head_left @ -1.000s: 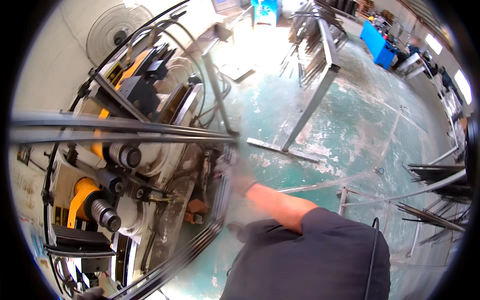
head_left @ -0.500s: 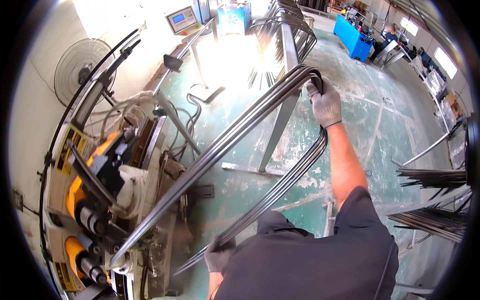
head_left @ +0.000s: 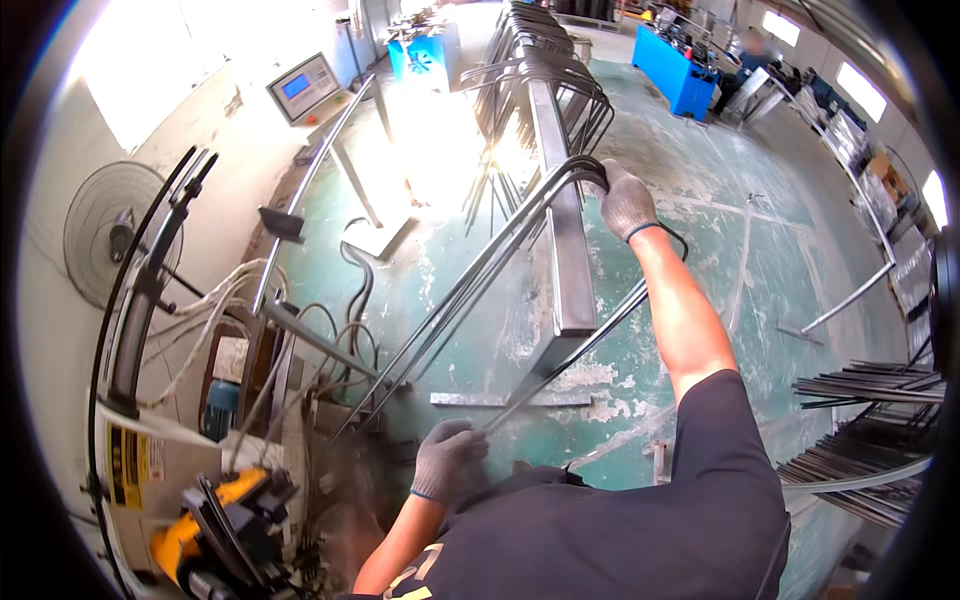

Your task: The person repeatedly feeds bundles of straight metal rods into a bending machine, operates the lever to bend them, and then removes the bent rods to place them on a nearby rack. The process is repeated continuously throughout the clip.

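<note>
Dark steel rods bent into a long U-shaped bundle (head_left: 470, 290) run slantwise across the middle of the scene, from the near left, beside the machine, up to a rounded bend at the far right. The right hand (head_left: 625, 200), in a grey knit glove, has its grip closed round that rounded bend, the arm stretched out far ahead of the body. The left hand (head_left: 447, 460), in a dark grey glove, sits near the body with its grip wrapped about the lower run of the same bundle, close to where the rods' near ends come in. So the bundle lies between the two hands, its bend at the far one and its open ends toward the near left.

Just beyond the right hand stands a grey steel rack (head_left: 560, 230) with a long square beam, and more bent rods hang over its far part. Under everything is a worn green-painted concrete floor (head_left: 760, 260) with pale patches.

To the near left is a bending machine with yellow parts (head_left: 200, 520) and a tangle of pale cables (head_left: 215, 310). A round wire-guarded fan (head_left: 105, 225) stands further left against the wall, and a grey control panel with a small blue screen (head_left: 305, 88) stands far left. Stacks of straight dark rods (head_left: 860, 390) lie on racks at the near right, well apart from both hands.
</note>
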The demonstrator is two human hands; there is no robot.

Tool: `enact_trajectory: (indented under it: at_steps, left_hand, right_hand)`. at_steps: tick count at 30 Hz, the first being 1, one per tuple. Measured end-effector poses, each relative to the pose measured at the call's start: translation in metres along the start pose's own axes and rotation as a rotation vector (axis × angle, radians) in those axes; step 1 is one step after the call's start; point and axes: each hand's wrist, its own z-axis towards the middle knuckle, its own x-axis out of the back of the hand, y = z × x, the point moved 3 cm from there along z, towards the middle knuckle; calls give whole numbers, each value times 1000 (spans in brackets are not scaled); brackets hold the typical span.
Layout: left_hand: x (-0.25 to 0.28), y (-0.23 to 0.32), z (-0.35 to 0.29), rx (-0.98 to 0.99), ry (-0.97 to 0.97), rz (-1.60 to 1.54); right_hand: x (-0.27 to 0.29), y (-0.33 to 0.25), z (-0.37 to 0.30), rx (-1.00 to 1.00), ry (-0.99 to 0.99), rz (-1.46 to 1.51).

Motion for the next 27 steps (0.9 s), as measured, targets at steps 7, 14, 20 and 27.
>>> enact_trajectory:
  at_steps: [7, 14, 20, 27]
  left_hand:
    - [7, 110, 97, -34, -45, 59]
    - [30, 216, 192, -166, -24, 140]
    - [28, 279, 288, -260, 7, 102]
    - [9, 395, 449, -542, 61, 153]
  right_hand:
    - [-51, 7, 60, 87, -117, -294]
    - [-73, 9, 126, 236, -95, -507]
    - [-107, 37, 186, 225, -71, -429]
    - [-170, 89, 275, 138, -123, -484]
